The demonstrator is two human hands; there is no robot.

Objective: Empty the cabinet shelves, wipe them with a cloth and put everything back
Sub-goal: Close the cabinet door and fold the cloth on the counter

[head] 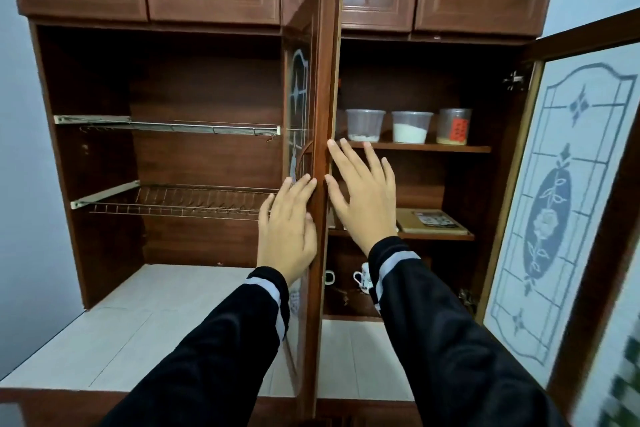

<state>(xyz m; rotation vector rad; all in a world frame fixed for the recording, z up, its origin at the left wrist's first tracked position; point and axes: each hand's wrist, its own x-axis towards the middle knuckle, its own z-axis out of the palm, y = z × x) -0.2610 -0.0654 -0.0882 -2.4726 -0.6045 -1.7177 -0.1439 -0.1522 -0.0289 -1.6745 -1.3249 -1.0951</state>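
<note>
Take the brown wooden cabinet door with the frosted patterned glass panel [320,149] as your landmark; it stands edge-on to you, swung out between your arms. Your left hand [287,232] lies flat against its left face, fingers spread and gripping nothing. Your right hand [363,194] is spread just right of its edge, fingertips touching the wood, also holding nothing. The two hands sit close together with only the door between them.

To the right of that door, the shelves are still loaded. On the top shelf stand three clear plastic tubs: one nearly empty [364,125], one half full of white powder [411,126], one with a red label [454,126]. Below them lies a flat tan book [433,220], and lower still a white patterned mug [363,277].

The tubs look light, thin-walled and a bit slippery; no lids are visible, so I would grip each around its sides and keep it level. The mug is likely breakable; take it by the body, not only the handle. The book should slide out flat. Left of the door, two wire racks [180,201] sit bare.
</note>
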